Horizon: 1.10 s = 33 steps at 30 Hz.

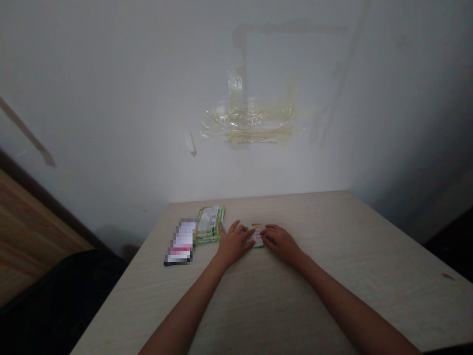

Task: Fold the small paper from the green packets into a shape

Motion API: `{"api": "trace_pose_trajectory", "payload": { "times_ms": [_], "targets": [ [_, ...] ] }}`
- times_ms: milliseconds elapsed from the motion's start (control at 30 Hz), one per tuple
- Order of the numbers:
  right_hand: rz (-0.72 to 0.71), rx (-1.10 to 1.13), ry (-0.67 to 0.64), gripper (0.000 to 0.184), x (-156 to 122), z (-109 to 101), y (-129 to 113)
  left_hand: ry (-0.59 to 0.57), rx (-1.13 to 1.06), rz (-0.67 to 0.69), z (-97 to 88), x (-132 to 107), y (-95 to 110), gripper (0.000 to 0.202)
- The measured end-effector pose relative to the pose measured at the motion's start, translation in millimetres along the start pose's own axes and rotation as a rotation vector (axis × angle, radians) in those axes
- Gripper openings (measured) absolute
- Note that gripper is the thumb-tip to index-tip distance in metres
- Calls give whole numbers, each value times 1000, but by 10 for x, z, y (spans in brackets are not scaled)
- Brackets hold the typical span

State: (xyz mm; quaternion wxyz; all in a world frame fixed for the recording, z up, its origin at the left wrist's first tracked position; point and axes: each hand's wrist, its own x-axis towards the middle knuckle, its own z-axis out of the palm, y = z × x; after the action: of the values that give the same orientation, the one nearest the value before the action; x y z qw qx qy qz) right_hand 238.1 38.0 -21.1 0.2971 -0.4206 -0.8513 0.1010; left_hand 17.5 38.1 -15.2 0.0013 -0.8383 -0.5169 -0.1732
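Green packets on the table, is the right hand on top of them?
No, the right hand is at the small packet, and the green packets lie over by the left hand.

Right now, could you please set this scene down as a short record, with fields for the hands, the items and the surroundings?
Left hand: spread, fingers over the small packet
Right hand: fingertips at the packet's right edge
Small packet: flat, between the hands
Green packets: left of the left hand
Phone: beside the green packets, farthest left, image pixelated
Table: pale, wood-grained
Wall: clear tape stuck on
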Motion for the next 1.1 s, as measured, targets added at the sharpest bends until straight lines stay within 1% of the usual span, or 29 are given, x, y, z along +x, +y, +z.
{"api": "trace_pose_trajectory", "payload": {
  "times_ms": [200,433,667,933,1100],
  "targets": [
    [44,-63,-37,30,47,7,86,8,30,-3,7,7,-5,40],
    [119,-134,-40,33,97,1,99,7,19,-2,12,17,-5,40],
    [91,-109,-39,31,221,20,220,25,21,-1,8,2,7,39],
    [61,-16,-25,36,169,78,333,52,30,-13,-3,-35,48,38],
    [3,2,0,29,151,57,313,70,55,-17,-37,-38,67,36]
  ]
}}
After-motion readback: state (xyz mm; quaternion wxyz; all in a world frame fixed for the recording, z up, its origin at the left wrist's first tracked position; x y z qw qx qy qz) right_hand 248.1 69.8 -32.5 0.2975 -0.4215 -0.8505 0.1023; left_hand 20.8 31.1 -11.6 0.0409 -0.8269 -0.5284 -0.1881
